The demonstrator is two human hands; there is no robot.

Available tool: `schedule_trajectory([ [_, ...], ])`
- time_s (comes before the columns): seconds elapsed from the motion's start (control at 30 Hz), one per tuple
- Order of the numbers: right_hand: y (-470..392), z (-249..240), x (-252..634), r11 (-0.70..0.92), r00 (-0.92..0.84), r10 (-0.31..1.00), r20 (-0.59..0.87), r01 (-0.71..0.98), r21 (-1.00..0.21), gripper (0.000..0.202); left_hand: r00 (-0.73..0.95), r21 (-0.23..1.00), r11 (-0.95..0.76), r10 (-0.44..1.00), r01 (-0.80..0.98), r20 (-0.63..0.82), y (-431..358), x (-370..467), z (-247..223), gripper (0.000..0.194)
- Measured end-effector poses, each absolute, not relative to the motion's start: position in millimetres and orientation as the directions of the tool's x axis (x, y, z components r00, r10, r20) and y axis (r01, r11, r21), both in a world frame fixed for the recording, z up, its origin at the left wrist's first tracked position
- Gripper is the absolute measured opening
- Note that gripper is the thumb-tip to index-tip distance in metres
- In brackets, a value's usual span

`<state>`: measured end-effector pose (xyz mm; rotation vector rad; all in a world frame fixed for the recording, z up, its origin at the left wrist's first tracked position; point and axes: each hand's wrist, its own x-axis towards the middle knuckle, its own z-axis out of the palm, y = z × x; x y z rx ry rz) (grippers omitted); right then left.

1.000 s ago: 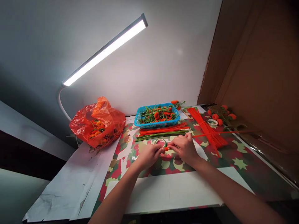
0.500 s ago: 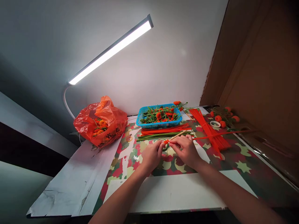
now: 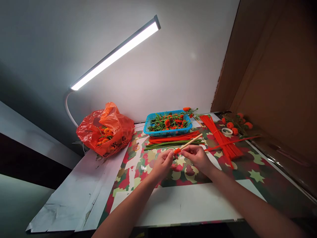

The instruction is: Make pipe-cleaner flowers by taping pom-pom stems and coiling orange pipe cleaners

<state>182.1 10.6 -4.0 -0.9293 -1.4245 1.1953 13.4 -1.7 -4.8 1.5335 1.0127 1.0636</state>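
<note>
Over the middle of the table, my left hand pinches the left side of a small orange coil. My right hand is closed at the coil's right side, its fingertips on a thin wooden stick that slants up to the right from the coil. Just behind the hands lie green pipe cleaners and a row of orange ones. A larger crossed bundle of orange pipe cleaners rests to the right.
A blue basket of orange flowers with green stems stands at the back. At left are a red plastic bag and a lit lamp. A tape roll and more orange flowers lie at right.
The wooden stick now stands up more steeply, and more of it shows between my hands. My right hand has turned slightly and sits a little lower. The view has shifted slightly.
</note>
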Motion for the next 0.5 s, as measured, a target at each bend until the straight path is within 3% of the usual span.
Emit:
schedule_trajectory([
  [0.13,12.2,5.4,193.3,0.114,-0.389,0.911,0.138,-0.084,-0.99,0.029,0.508,0.999,-0.016,0.861,-0.028,0.028,-0.3,2.8,-3.1,0.048],
  [0.27,10.2,14.0,203.8,0.057,-0.665,0.747,-0.02,0.093,-0.994,0.027,0.73,0.994,0.036,0.676,0.108,-0.104,2.7,-14.0,3.3,0.049],
  [0.4,7.6,11.5,203.9,0.075,-0.675,0.727,-0.125,0.26,-0.963,0.02,0.735,0.914,-0.174,0.657,0.367,-0.17,6.3,-23.4,14.1,0.048],
  [0.5,6.9,7.1,200.2,0.231,-0.633,0.771,-0.071,0.381,-0.895,0.016,0.7,0.801,-0.311,0.691,0.512,-0.179,7.2,-23.6,19.0,0.045],
])
